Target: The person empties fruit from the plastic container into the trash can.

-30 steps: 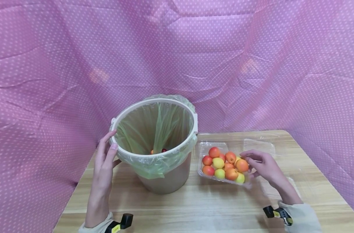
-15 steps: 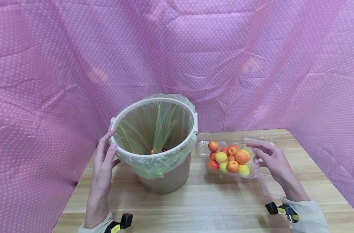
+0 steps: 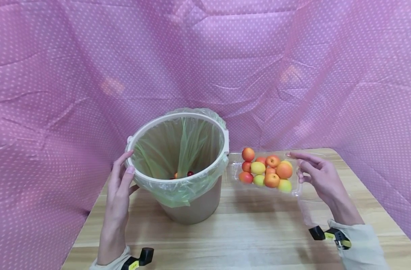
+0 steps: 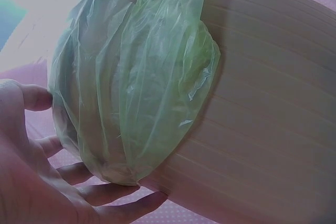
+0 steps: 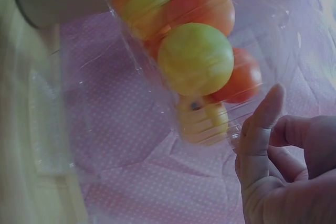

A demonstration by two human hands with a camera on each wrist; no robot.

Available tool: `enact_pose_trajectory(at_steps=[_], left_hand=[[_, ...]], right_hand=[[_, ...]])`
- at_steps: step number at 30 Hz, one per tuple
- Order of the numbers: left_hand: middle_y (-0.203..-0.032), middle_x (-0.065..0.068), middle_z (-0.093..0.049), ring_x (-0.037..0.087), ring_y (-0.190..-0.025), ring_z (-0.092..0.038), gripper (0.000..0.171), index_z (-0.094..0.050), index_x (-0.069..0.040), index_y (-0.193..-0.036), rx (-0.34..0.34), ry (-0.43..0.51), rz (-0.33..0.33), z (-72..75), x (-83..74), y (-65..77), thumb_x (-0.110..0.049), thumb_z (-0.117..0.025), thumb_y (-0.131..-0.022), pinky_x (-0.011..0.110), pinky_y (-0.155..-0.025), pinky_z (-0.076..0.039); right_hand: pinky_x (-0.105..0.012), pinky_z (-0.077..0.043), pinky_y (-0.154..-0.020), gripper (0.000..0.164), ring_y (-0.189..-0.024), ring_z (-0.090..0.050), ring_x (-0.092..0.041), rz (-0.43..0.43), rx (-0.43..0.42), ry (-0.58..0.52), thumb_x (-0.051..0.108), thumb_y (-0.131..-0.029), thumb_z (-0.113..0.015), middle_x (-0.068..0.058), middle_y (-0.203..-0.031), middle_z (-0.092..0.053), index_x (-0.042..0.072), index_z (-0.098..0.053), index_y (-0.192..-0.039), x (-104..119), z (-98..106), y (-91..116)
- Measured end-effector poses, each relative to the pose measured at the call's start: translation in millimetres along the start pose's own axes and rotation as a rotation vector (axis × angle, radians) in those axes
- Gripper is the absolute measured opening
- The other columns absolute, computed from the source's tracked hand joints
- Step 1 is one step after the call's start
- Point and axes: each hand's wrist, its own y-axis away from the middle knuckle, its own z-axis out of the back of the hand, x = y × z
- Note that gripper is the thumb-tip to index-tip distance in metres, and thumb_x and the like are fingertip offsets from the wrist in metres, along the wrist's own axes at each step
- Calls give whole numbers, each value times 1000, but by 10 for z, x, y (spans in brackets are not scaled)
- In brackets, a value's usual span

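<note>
My right hand [image 3: 321, 176] pinches the right edge of a clear plastic box [image 3: 294, 189], its fingers bent at that edge. Several small round fruits [image 3: 272, 180] in red, orange and yellow-green lie inside; the right wrist view shows some fruits [image 5: 195, 59] through the box wall. The box hangs above the table, right of a beige trash bin [image 3: 195, 210]. My left hand [image 3: 119, 195] rests on the bin's left side, its fingers spread and fairly straight. In the left wrist view, fingertips [image 4: 38, 98] touch the green bag [image 4: 152, 87] folded over the rim.
A few orange and dark red fruits [image 3: 190, 173] show deep in the bagged bin. Clear plastic [image 3: 315, 213] lies on the wooden table [image 3: 246, 240] under and beside my right forearm. Pink dotted cloth [image 3: 205, 67] surrounds the table.
The box of fruit has risen off the table and shifted slightly right and back with my right hand. My left hand and the bin have stayed nearly still.
</note>
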Motion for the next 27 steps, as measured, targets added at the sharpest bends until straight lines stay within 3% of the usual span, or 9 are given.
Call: enact_pose_trajectory(at_steps=[6, 14, 22, 27], left_hand=[[-154, 6, -40, 30, -130, -47, 44, -45, -18, -154, 12, -4, -5, 0, 3, -6, -25, -44, -110, 31, -86, -52], [-155, 4, -39, 31, -134, -46, 44, -45, -18, -154, 14, -12, -10, -3, 6, -8, -25, -44, -110, 31, -86, -52], [-155, 2, -37, 31, -134, -45, 44, -45, -19, -154, 12, -16, -8, 5, 0, 0, -25, -44, -110, 33, -87, -51], [-156, 2, -37, 32, -135, -44, 44, -44, -19, -154, 13, -12, -10, 8, 4, 3, -25, -43, -110, 31, -87, -51]], right_hand=[[-22, -55, -58, 29, -70, -61, -9, 35, -22, -64, -6, -102, -55, -3, -110, -72, 3, -71, -124, 188, -54, -92], [-21, -54, -58, 28, -69, -61, -11, 76, -54, -146, -7, -100, -58, -4, -114, -73, -1, -71, -124, 477, -114, -184], [-21, -53, -56, 27, -66, -59, -12, 90, -116, -130, -7, -100, -58, -5, -110, -72, 0, -73, -121, 754, -229, -295], [-22, -54, -57, 26, -66, -60, -12, 87, -117, -134, -6, -99, -62, -7, -98, -72, 0, -73, -122, 919, -297, -361]])
